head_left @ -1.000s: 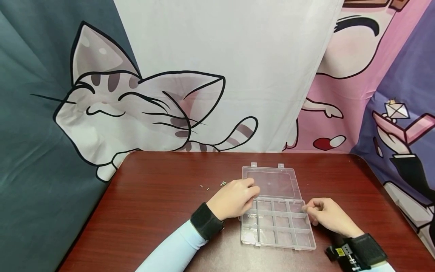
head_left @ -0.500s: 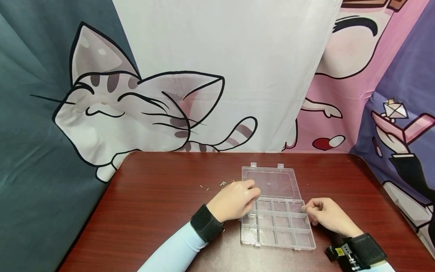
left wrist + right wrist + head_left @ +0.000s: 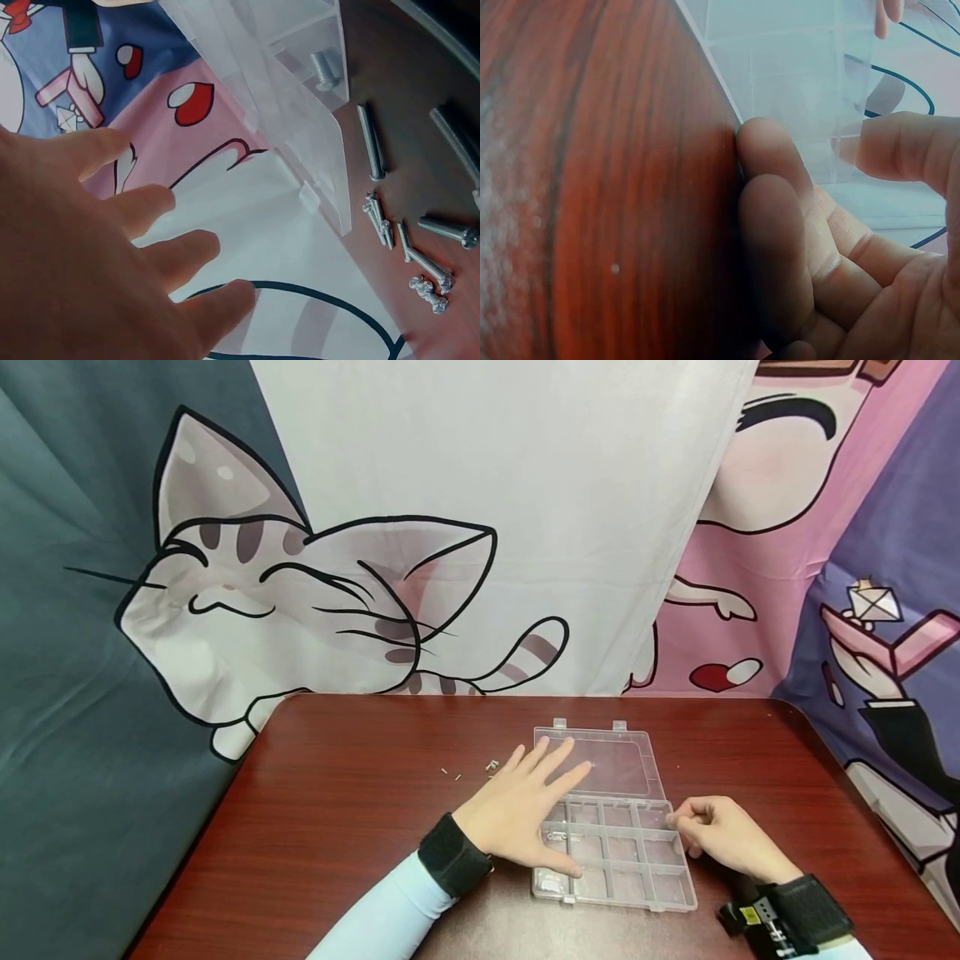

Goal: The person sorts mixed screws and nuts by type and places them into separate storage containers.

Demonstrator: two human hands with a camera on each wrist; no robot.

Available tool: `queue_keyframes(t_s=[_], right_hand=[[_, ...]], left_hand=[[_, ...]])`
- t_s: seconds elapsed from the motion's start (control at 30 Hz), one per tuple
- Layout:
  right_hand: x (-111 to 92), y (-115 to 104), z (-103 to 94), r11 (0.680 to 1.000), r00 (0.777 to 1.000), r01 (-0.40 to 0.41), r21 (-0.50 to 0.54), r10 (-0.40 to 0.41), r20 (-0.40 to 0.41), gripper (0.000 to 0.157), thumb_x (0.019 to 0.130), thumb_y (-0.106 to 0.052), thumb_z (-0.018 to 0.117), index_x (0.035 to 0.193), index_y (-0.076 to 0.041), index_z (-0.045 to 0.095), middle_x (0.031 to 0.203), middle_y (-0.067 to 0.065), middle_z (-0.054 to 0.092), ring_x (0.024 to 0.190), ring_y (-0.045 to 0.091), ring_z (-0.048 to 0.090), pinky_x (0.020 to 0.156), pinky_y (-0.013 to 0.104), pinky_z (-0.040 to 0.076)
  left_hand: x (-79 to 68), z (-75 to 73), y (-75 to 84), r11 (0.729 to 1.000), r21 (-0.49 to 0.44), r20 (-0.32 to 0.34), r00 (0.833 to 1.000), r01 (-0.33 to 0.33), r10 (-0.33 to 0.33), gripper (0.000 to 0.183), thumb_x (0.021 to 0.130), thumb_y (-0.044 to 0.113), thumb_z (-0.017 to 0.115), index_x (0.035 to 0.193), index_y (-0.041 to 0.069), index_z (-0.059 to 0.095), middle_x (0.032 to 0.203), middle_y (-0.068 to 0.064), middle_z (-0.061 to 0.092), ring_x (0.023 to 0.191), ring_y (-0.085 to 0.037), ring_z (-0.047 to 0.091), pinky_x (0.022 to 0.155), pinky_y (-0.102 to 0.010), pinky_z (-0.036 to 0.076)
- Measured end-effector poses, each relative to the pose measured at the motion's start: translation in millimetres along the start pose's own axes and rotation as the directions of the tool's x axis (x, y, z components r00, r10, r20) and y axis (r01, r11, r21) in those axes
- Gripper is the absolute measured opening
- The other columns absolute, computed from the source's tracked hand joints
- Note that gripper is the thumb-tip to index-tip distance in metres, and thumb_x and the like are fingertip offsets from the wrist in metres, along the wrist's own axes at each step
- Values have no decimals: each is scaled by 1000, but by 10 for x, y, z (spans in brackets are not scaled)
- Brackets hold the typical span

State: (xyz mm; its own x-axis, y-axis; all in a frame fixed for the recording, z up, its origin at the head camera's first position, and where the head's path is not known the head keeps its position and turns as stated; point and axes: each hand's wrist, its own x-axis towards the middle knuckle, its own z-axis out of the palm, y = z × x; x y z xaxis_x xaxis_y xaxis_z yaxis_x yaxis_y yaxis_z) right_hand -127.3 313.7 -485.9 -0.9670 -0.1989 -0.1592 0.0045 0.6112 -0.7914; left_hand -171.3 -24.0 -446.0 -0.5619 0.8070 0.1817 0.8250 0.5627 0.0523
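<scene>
The left hand (image 3: pixel 521 814) has spread its fingers above the clear plastic compartment box (image 3: pixel 628 883), lid (image 3: pixel 622 764) toward the reddish-brown tabletop's (image 3: pixel 337 827) far edge; the right hand (image 3: pixel 720 835) pinches the box's right wall, likely steadying it.

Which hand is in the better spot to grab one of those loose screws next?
Probably the left hand: it is nearer the loose screws, its fingers spread open. The right hand is across at the right edge of the plastic box, fingers curled.

left hand (image 3: pixel 521 812) now splayed wide
</scene>
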Motion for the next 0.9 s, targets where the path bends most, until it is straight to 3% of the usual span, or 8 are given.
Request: queue_keyframes(t_s=[0.1,0.23,0.4,0.67,0.77,0.9], right_hand=[[-1,-4,1,1000,1000,3,-4,-3,-2,23,94,-27,60,90,-6,70,66,3,62,60,15,59,60,29,48],[-2,-7,4,1000,1000,5,-7,-5,-8,24,94,-29,61,89,-7,70,66,3,62,59,14,59,59,29,48],[5,-2,3,1000,1000,-1,8,1,-6,24,94,-28,62,87,-5,69,66,3,63,59,15,59,57,29,47],[19,10,0,1000,1000,4,11,-4,-4,27,93,-32,63,87,-6,69,65,3,62,59,15,59,57,28,46],[20,19,3,1000,1000,10,9,-10,-3,27,93,-32,62,87,-6,69,65,3,62,59,15,59,57,28,46],[16,38,3,1000,1000,0,3,0,0,26,93,-32,62,86,-7,69,64,2,62,58,16,59,58,29,46]], left_hand=[[-16,-8,-2,1000,0,19,1000,15,-15,124,64,99,31,163,27,17,168,-7,5,151,-36,7,116,-56,13],[-33,-24,-55,999,-4,38,998,45,-45,123,63,99,32,163,29,16,168,-6,6,151,-34,5,117,-55,10],[-73,-84,-236,993,-19,39,992,119,-119,120,65,97,38,162,27,23,167,-7,14,151,-35,12,117,-54,13],[-177,-113,-575,971,-16,69,969,238,-236,113,69,92,44,160,28,28,164,-10,25,149,-35,23,116,-52,19],[-203,-78,-673,966,-25,94,963,256,-253,100,76,78,54,159,27,31,162,-9,30,147,-32,28,116,-50,23],[-221,-18,-775,964,-33,83,962,265,-262,72,83,45,63,149,23,49,147,-6,48,130,-26,48,107,-42,38]])
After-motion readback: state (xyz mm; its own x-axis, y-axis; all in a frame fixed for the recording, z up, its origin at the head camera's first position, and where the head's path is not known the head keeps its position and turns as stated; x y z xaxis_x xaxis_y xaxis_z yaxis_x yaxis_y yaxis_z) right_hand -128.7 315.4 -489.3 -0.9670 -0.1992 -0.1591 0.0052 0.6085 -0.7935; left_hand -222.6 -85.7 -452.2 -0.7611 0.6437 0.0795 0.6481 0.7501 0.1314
